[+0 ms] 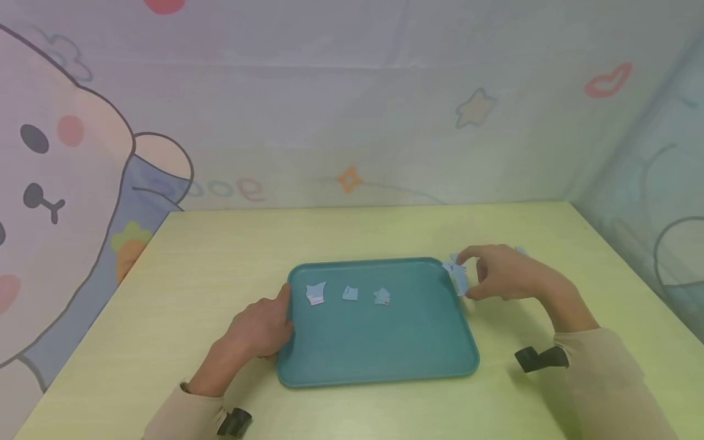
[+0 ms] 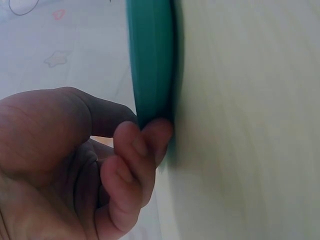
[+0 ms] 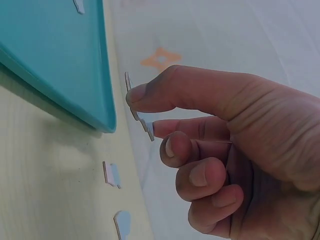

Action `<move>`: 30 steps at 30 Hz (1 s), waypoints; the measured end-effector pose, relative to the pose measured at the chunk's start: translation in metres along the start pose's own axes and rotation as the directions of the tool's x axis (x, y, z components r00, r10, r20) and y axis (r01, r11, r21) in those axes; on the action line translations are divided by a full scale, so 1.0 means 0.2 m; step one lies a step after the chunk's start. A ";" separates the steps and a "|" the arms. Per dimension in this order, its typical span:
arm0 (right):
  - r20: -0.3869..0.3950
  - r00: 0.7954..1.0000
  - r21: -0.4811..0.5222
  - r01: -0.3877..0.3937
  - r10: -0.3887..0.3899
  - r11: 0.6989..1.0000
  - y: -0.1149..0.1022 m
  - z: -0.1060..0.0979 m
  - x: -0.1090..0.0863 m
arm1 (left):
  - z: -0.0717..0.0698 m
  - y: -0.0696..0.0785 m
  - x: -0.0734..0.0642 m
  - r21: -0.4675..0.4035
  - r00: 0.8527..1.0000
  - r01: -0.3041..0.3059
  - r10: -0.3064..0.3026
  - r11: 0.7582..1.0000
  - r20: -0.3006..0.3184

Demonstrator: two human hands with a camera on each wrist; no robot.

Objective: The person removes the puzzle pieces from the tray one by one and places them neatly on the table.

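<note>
A teal tray (image 1: pixel 379 348) lies on the table, and my left hand (image 1: pixel 258 327) grips its left rim. In the left wrist view the fingers (image 2: pixel 131 145) curl against the tray's side (image 2: pixel 152 60). Beyond the tray's right upper corner, my right hand (image 1: pixel 508 273) pinches a thin, irregular light-blue puzzle piece (image 1: pixel 459 280) between thumb and forefinger, held above the table. Its other fingers (image 3: pixel 202 175) are curled in. Inside the tray, three pieces form a row: a left one (image 1: pixel 316 293), a middle one (image 1: pixel 350 294) and a right one (image 1: pixel 382 297).
Two loose pieces lie on the table near the tray's corner in the right wrist view: a pale one (image 3: pixel 111 174) and a blue one (image 3: pixel 122 224). Past the right hand another piece (image 1: pixel 521 250) peeks out. A printed curtain (image 1: pixel 308 110) hangs behind the yellow table (image 1: pixel 220 244).
</note>
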State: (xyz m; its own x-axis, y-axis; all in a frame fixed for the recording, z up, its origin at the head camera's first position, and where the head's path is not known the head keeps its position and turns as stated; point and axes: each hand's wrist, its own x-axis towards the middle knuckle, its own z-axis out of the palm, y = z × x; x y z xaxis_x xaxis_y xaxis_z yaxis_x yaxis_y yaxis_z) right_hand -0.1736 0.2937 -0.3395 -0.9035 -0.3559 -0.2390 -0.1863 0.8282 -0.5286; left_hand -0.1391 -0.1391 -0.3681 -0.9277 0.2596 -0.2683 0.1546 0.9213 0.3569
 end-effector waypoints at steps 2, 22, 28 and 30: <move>0.004 1.000 0.006 -0.006 0.006 1.000 0.01 -0.01 0.00 | 0.00 0.00 0.00 -0.002 1.000 -0.003 0.003 1.000 -0.001; 0.076 0.995 0.019 -0.068 0.066 0.998 0.06 -0.03 -0.03 | 0.01 -0.01 0.00 -0.002 1.000 -0.009 0.009 1.000 -0.004; 0.096 0.993 0.014 -0.068 0.066 0.998 0.08 0.00 -0.01 | 0.01 -0.01 0.00 0.000 1.000 -0.011 0.011 1.000 -0.004; 0.098 0.993 0.011 -0.072 0.071 0.997 0.08 0.00 -0.01 | 0.01 -0.01 0.00 -0.001 1.000 -0.013 0.013 1.000 -0.004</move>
State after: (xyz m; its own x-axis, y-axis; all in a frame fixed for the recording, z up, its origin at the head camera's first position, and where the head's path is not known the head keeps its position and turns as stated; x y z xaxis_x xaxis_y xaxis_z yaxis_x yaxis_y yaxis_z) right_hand -0.1740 0.3071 -0.3479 -0.8722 -0.3372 -0.3542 -0.1168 0.8469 -0.5187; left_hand -0.1396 -0.1410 -0.3708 -0.9269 0.2702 -0.2605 0.1660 0.9175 0.3614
